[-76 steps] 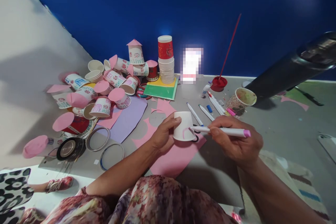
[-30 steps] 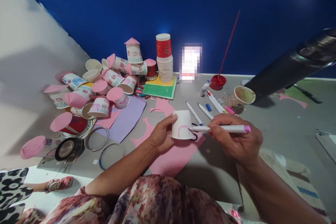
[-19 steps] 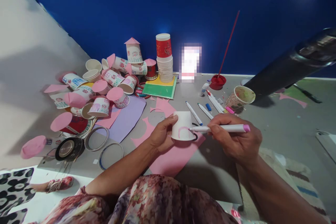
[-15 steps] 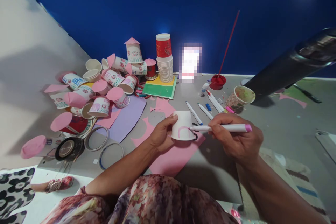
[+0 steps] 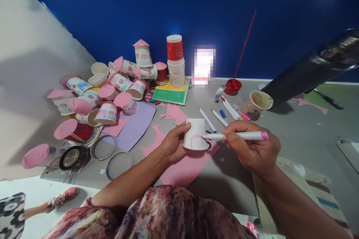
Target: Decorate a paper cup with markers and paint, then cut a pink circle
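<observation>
A white paper cup (image 5: 195, 129), turned upside down with its rim toward me, is gripped by my left hand (image 5: 176, 142), thumb along its left side. A pink arch shape is drawn near the rim. My right hand (image 5: 254, 149) is closed around a white marker (image 5: 248, 135) with a pink end, and its tip touches the cup at the arch's right side. Below the cup lies a pink paper sheet (image 5: 179, 168). A dark ring-shaped handle, probably of scissors, shows partly behind the cup's right edge.
Many decorated cups with pink paper roofs (image 5: 106, 113) pile up at the left, beside tape rolls (image 5: 119, 166). A stack of cups (image 5: 176, 74) stands at the back. Markers (image 5: 207, 120), a red dish (image 5: 232, 87) and a patterned cup (image 5: 256, 105) lie to the right, near a dark cylinder (image 5: 305, 65).
The marker tip has barely shifted at the arch's right side, and both hands hold nearly the same position. At lower left, another person's leg and patterned clothing have moved left.
</observation>
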The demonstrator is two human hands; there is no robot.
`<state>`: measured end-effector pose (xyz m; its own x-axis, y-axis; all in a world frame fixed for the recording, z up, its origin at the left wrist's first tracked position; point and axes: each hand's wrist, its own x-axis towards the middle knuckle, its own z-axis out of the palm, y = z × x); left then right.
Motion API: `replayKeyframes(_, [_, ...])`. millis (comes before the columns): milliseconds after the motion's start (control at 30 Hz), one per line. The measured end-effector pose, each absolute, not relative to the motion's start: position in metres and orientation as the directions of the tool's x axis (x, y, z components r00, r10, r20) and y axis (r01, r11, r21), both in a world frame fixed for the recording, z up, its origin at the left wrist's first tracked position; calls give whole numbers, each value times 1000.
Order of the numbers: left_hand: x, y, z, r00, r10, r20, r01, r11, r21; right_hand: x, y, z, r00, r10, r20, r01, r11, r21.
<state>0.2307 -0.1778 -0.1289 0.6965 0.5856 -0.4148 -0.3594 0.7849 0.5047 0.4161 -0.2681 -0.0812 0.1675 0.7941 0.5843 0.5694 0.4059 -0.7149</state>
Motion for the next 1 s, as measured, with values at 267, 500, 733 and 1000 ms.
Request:
replayKeyframes(267, [230,-177,-129,688,591,-422,-359,781,510,416,-270,-84,198,802,563,533,394,-748])
replayKeyframes(500, [231,-176,-129,733,568,-376,-384,800,460,416,-271,-84,165,826,538,540,381,-750])
replayKeyframes(733, [231,-174,-132,717,580,-386,-404,797,449,416,-272,-84,190,827,528,514,375,-772])
replayKeyframes(1000, [232,-174,-128,741,573,-350,-400,795,456,417,-271,-83,160,831,533,493,401,-773])
